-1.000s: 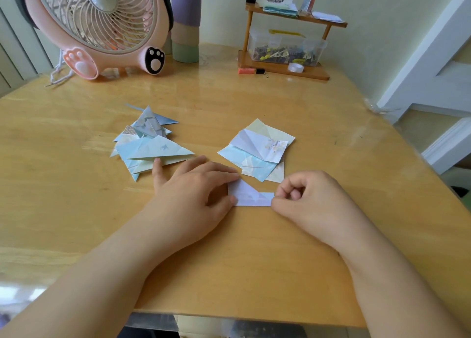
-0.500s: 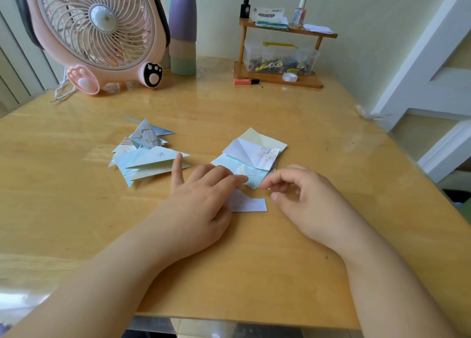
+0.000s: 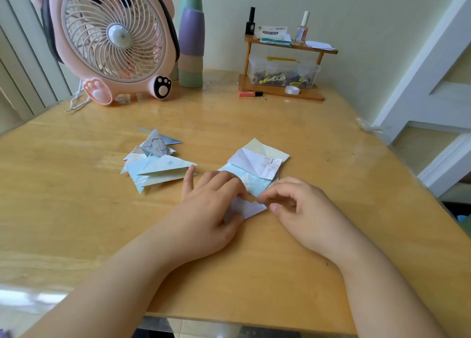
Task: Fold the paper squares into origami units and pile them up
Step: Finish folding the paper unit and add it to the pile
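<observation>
Right hand (image 3: 293,205) is now lifting the lavender paper's (image 3: 251,208) corner in a pinch while left hand (image 3: 211,210) is pressing it flat on the surface (image 3: 76,210); edges likely need aligning before creasing.

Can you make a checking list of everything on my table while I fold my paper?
Surface: wooden table, glossy.
Job's things: pale paper piece being folded; pile of folded units on the left; stack of paper squares just behind the hands.
Clutter: pink fan, stacked cups, small wooden shelf with bottles and a clear box.
Grippers: left hand presses on the paper piece; right hand fingers curled at its right corner, pinch unclear.
Cables: white cord beside the fan.
Surroundings: pale wall, white door frame.
</observation>
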Demonstrator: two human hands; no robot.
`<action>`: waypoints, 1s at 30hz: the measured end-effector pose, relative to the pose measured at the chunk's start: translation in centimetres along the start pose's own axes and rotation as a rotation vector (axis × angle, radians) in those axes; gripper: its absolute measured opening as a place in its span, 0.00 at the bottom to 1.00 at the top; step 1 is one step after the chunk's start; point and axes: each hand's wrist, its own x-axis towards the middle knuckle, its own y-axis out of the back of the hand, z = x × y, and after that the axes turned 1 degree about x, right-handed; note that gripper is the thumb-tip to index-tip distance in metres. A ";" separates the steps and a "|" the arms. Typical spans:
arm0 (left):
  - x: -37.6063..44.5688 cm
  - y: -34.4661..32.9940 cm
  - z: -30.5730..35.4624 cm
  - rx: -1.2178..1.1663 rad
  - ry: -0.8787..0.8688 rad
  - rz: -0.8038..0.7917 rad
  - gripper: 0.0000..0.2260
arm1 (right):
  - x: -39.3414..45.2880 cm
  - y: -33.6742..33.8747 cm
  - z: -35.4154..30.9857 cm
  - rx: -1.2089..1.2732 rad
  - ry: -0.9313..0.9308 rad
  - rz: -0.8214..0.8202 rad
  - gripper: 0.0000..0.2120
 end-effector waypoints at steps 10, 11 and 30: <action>-0.9 1.6 0.4 -0.358 -0.013 0.367 0.05 | -0.8 0.6 -1.9 0.392 0.102 -0.044 0.11; -0.9 1.7 0.4 -0.434 0.028 0.391 0.05 | -0.9 0.5 -2.1 0.430 0.118 -0.068 0.11; -1.0 2.7 1.1 -1.164 0.282 0.233 0.08 | -1.0 -1.2 -2.4 0.347 0.228 0.153 0.09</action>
